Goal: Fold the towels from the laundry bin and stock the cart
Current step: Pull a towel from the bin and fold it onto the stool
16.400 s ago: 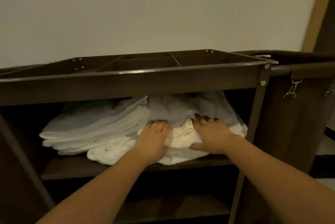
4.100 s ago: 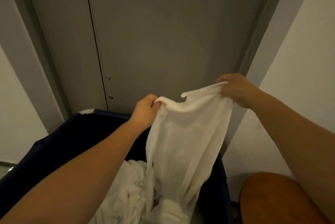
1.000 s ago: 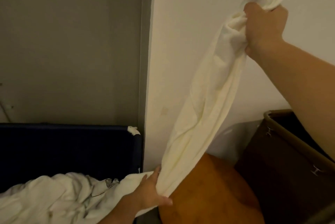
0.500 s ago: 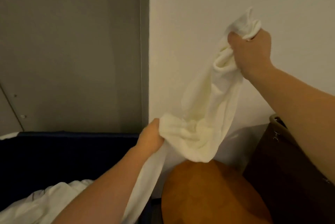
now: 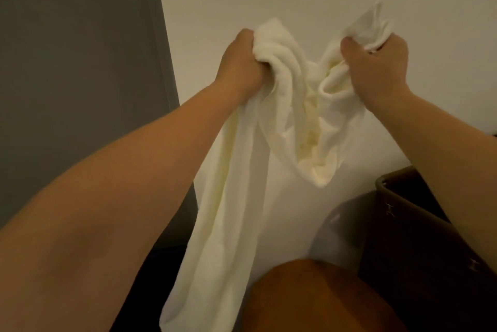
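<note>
Cream terry towel (image 5: 282, 122), bunched between my fisted left hand (image 5: 239, 62) at ten o'clock and fisted right hand (image 5: 376, 68) at two, hangs unfolded before the wall; I judge folding barely begun, needing corners found next.

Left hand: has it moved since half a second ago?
Yes. The left hand has risen, from low beside the orange round top to level with the right hand, gripping the towel.

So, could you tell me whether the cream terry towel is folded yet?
Not folded: the cream terry towel hangs bunched between the left hand and right hand, sagging in loose creases.
</note>
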